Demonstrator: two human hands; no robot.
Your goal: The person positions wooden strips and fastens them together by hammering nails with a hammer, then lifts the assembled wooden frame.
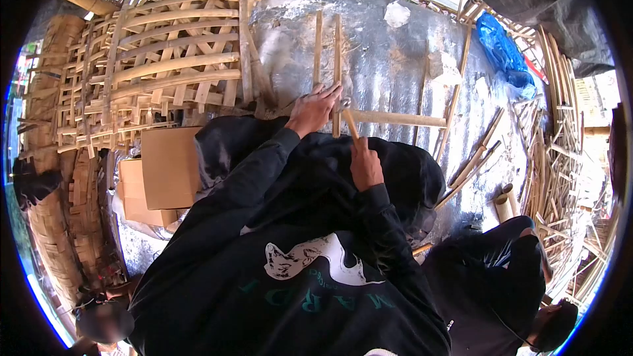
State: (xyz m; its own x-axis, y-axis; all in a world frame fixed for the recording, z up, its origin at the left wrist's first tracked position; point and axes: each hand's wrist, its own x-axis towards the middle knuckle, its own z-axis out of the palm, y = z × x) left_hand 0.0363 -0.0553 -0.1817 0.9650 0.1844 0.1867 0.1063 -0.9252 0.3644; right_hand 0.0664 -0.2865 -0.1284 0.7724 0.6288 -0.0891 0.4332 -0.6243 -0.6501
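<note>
My right hand is wrapped round the wooden handle of a hammer. The hammer's metal head is beside my left fingertips, close to an upright bamboo strip. My left hand grips that strip near its lower end, with its fingers lying across it. Whether a nail is between these fingers is too small to tell. A second, shorter bamboo strip runs parallel on the left, its lower end by my left hand. To the right, a bamboo crosspiece extends sideways from near the hammer.
Metal sheeting lies beneath the work. A bamboo lattice stands at left, above cardboard boxes. A blue plastic bag and stacked bamboo strips are at right. One person sits close at lower right; another is at lower left.
</note>
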